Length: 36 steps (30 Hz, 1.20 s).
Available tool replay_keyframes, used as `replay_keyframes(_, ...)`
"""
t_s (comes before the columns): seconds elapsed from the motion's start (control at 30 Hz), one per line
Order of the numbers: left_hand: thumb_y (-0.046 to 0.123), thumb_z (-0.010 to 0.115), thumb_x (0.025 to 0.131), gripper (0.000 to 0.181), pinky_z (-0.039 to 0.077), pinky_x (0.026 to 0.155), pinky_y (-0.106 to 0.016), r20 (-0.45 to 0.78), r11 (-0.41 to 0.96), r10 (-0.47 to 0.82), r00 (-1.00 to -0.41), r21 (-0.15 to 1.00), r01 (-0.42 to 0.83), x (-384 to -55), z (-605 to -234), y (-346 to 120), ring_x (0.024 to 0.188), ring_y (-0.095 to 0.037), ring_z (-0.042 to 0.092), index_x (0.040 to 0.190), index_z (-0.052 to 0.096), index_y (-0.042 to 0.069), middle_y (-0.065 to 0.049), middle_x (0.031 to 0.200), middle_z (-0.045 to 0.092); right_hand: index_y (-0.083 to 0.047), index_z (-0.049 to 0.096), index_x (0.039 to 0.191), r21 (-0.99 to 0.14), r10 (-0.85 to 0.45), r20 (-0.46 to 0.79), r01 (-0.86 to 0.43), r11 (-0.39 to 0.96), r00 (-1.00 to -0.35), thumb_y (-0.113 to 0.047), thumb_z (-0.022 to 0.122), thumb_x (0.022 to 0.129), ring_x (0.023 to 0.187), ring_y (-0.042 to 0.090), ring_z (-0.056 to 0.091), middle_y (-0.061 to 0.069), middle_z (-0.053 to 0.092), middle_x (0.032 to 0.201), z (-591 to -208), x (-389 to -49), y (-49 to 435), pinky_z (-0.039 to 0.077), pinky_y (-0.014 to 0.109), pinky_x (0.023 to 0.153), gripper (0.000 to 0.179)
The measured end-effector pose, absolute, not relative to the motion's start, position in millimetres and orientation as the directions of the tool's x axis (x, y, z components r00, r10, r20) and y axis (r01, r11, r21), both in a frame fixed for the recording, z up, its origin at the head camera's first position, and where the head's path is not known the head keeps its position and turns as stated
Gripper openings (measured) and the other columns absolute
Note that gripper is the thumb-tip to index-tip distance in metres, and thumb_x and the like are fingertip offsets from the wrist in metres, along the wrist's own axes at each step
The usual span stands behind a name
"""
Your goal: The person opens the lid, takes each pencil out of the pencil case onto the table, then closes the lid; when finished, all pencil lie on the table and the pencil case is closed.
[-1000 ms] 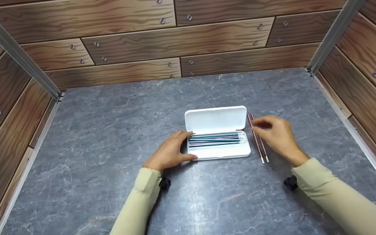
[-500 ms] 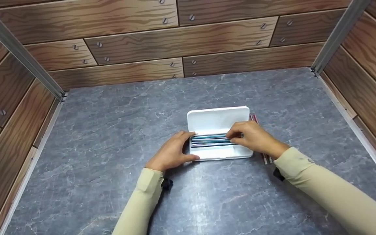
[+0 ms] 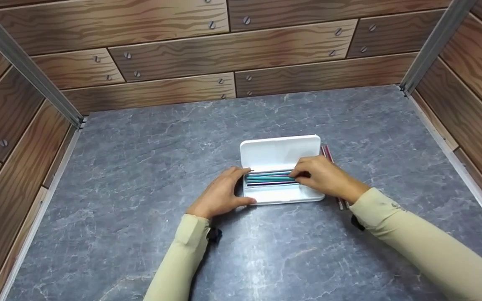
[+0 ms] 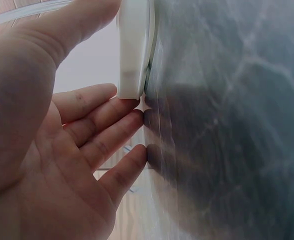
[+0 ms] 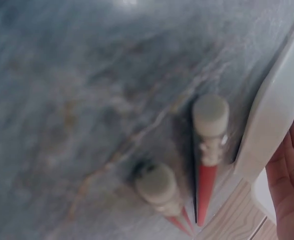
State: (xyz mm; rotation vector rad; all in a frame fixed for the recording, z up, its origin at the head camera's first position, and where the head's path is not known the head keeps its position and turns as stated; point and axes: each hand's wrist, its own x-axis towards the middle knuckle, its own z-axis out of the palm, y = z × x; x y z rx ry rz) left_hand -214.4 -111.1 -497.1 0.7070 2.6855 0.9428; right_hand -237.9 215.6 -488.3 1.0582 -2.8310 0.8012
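Note:
A white pencil case (image 3: 276, 197) lies with its lid (image 3: 280, 152) raised. Several teal and purple pencils (image 3: 268, 179) lie lengthwise inside. My left hand (image 3: 222, 190) holds the case's left end, thumb along the front edge and index finger at the back corner; the left wrist view shows the other fingers lightly bent beside the case wall (image 4: 132, 55). Reaching into the case, my right hand (image 3: 324, 177) pinches at the right ends of the pencils, which its fingers hide. Two red pencils (image 5: 207, 185) lie on the table right of the case, partly under my right hand and forearm.
The grey marbled tabletop (image 3: 149, 167) surrounds the case. Wood-patterned panels (image 3: 174, 62) stand at the back and both sides, with grey metal posts (image 3: 429, 46) at the corners.
My right hand has moved left from beside the red pencils into the case, onto the pencils there. Those pencils have shifted a little. My left hand stays at the case's left end.

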Motion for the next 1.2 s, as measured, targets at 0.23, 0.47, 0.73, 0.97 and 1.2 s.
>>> replay_keyframes(0.23,0.041,0.093,0.094,0.09,0.046,0.131,-0.051,-0.042,0.681,0.501,-0.865,0.636,0.363,-213.6,-497.4,-110.3,0.15,-0.033,0.058,0.166,0.052,0.008,-0.014,0.159,0.062,-0.007,0.089,0.106,-0.482,-0.598,0.184,-0.602,0.637,-0.78,0.002,0.083,0.095,0.095,0.025,0.079,0.008,0.083,0.102,-490.1,-237.1,216.9,0.067,0.045,0.084,0.016)
replay_keyframes(0.47,0.042,0.092,0.094,0.09,0.048,0.13,-0.05,-0.035,0.682,0.505,-0.862,0.628,0.374,-215.6,-497.5,-109.4,0.149,-0.032,0.059,0.167,0.051,0.009,-0.014,0.158,0.062,-0.008,0.088,0.105,-0.528,-0.564,0.239,-0.594,0.608,-0.79,0.003,0.085,0.093,0.093,0.022,0.079,0.005,0.083,0.101,-488.1,-233.7,221.2,0.068,0.038,0.084,0.017)
replay_keyframes(0.73,0.041,0.093,0.094,0.09,0.048,0.13,-0.05,-0.038,0.685,0.5,-0.865,0.628,0.368,-214.8,-498.9,-110.4,0.148,-0.032,0.059,0.167,0.052,0.007,-0.014,0.156,0.063,-0.008,0.087,0.108,-0.604,-0.496,0.287,-0.557,0.57,-0.819,0.004,0.085,0.094,0.093,0.015,0.076,0.002,0.084,0.102,-483.3,-228.7,233.4,0.065,0.029,0.085,0.018)
replay_keyframes(0.97,0.04,0.093,0.094,0.09,0.048,0.129,-0.051,-0.031,0.675,0.507,-0.862,0.636,0.375,-213.5,-499.0,-110.6,0.148,-0.032,0.059,0.166,0.052,0.007,-0.013,0.156,0.063,-0.009,0.088,0.107,-0.727,-0.346,0.275,-0.43,0.535,-0.897,0.002,0.085,0.095,0.091,0.0,0.07,0.007,0.085,0.104,-475.8,-221.1,250.7,0.059,0.015,0.083,0.017)
replay_keyframes(1.2,0.04,0.094,0.093,0.09,0.048,0.129,-0.052,-0.02,0.673,0.502,-0.864,0.637,0.376,-214.0,-498.4,-110.7,0.148,-0.034,0.059,0.166,0.053,0.007,-0.015,0.157,0.063,-0.001,0.086,0.112,-0.82,-0.176,0.227,-0.285,0.496,-0.958,-0.001,0.086,0.096,0.09,-0.004,0.071,0.019,0.083,0.111,-474.6,-213.7,274.4,0.059,0.011,0.079,0.016)
